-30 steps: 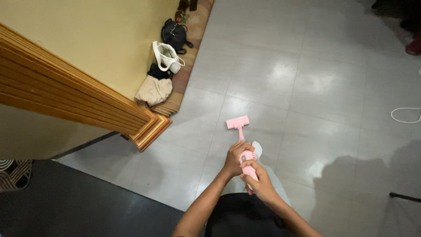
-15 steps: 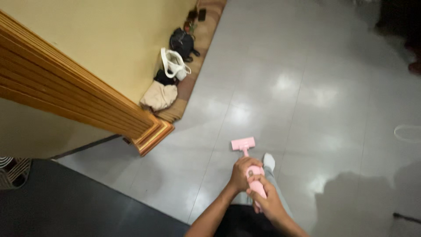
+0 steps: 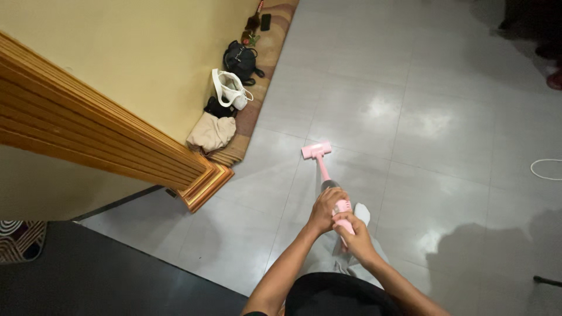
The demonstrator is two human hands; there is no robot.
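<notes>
In the head view, looking straight down, both hands sit low in the middle of the frame, wrapped one behind the other around the body of a pink stick vacuum [image 3: 333, 196]. The left hand [image 3: 325, 209] is curled shut over the upper part of the handle, just below the grey collar of the tube, and the right hand [image 3: 353, 235] is closed on the grip right behind it, fingers folded round it. The tube runs up and slightly left from the hands to the flat pink head [image 3: 316, 150], which lies on the grey tiled floor [image 3: 445, 117] near the centre of the frame, just right of a brown rug [image 3: 257, 105] that runs along the yellow wall [image 3: 134, 52]. On the rug's left side lie a beige bag [image 3: 211, 132], a white bag [image 3: 228, 89] and a black bag [image 3: 240, 58]. A wooden rail [image 3: 88, 126] crosses the left of the frame, and a white cord [image 3: 545, 169] curls at the right edge. This looks like a floor-cleaning stroke in hand, with the head extended. The next stroke calls for keeping the head flat on the tiles and steering clear of the rug edge and the bags.
</notes>
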